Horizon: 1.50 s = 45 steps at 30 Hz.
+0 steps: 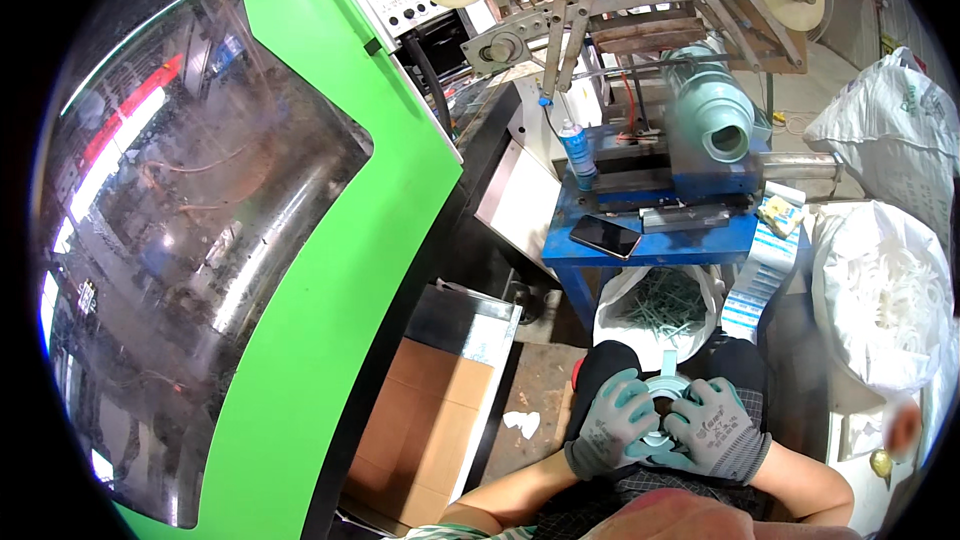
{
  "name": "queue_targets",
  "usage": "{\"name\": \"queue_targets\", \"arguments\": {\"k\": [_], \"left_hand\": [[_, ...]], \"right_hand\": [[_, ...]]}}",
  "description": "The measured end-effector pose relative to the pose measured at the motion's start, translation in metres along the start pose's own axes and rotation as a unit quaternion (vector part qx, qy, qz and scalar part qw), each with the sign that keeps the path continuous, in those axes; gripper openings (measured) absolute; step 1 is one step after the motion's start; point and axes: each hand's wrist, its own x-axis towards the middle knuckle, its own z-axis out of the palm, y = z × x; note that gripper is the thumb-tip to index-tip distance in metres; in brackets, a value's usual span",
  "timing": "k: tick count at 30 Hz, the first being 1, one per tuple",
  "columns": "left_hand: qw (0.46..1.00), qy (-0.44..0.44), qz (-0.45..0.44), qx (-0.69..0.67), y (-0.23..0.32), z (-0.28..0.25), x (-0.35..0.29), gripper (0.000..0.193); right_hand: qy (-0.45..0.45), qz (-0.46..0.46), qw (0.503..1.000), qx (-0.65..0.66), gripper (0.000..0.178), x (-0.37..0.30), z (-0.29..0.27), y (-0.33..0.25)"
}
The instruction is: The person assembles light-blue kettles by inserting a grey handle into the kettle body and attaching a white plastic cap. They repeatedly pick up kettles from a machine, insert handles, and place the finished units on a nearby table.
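Between my knees, both gloved hands grip a pale green plastic piece (668, 383), round with a ring-like opening and a narrow tab pointing away from me. My left hand (612, 418), in a grey glove with teal fingertips, curls round its left side. Against the right side, my right hand (714, 424) closes with bent fingers, in a matching glove. The lower part of the piece is largely hidden by the hands. Just beyond it, a white bag (612, 325) holds thin green plastic strips (662, 298).
A blue bench (575, 252) ahead carries a phone (606, 236), a blue bottle (577, 152) and a machine with a large pale green hollow part (710, 105). White scrap fills a sack (885, 290) at right. At left stand a green machine (300, 330) and a cardboard-lined bin (425, 430).
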Motion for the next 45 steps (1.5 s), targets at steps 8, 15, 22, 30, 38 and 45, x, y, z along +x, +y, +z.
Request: {"name": "queue_targets", "arguments": {"k": [8,15,22,30,38,45], "left_hand": [[0.996,-0.03,-0.059,0.068,0.013,-0.016,0.011,0.075],[0.991,-0.049,-0.085,0.092,0.019,-0.023,0.025,0.057],[0.985,-0.084,-0.096,0.115,0.023,-0.024,0.03,0.052],[0.969,-0.147,-0.037,0.193,0.011,-0.044,0.072,0.021],[0.956,-0.241,-0.125,0.114,0.004,-0.034,0.069,0.021],[0.957,-0.239,-0.121,0.108,0.001,-0.033,0.056,0.034]], "right_hand": [[0.049,0.04,0.997,0.038,0.031,-0.002,0.028,-0.002],[0.088,0.043,0.995,-0.002,0.034,0.0,0.038,-0.001],[0.083,0.053,0.995,-0.002,0.029,-0.003,0.043,0.001],[0.068,0.047,0.996,0.022,0.024,0.002,0.045,0.001],[0.085,0.043,0.995,0.033,0.026,-0.005,0.056,0.0],[0.081,0.038,0.995,0.037,0.028,-0.004,0.058,-0.003]]}}
